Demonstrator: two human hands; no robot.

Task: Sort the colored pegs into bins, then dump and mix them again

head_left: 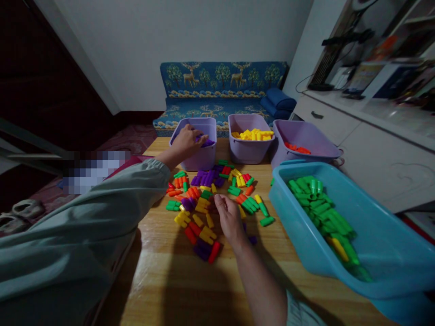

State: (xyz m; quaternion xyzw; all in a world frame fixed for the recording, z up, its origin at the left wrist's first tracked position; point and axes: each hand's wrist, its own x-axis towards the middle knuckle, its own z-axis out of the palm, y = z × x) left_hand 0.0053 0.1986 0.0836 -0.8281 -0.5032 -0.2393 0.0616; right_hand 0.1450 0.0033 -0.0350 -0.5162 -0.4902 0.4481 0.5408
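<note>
My left hand point(189, 139) reaches over the rim of the left lilac bin point(199, 156), its fingers stretched out and apart. Purple plastic pieces point(208, 142) lie in that bin, right by the fingertips. Above the loose pile on the table, my right hand point(229, 216) has its thumb and fingers drawn together. Whatever it holds, if anything, is hidden. Around it lie short tube-like plastic pieces: yellow point(203, 205), green point(267, 221), orange-red point(214, 251) and purple point(203, 249). Some are joined side by side.
Yellow pieces point(254, 134) fill part of the middle lilac bin point(249, 151). Red pieces point(297, 148) lie in the right lilac bin point(316, 133). A large blue tub point(299, 240) at right holds green pieces point(326, 213) and a yellow one. A patterned sofa point(220, 79) stands behind the wooden table point(152, 271).
</note>
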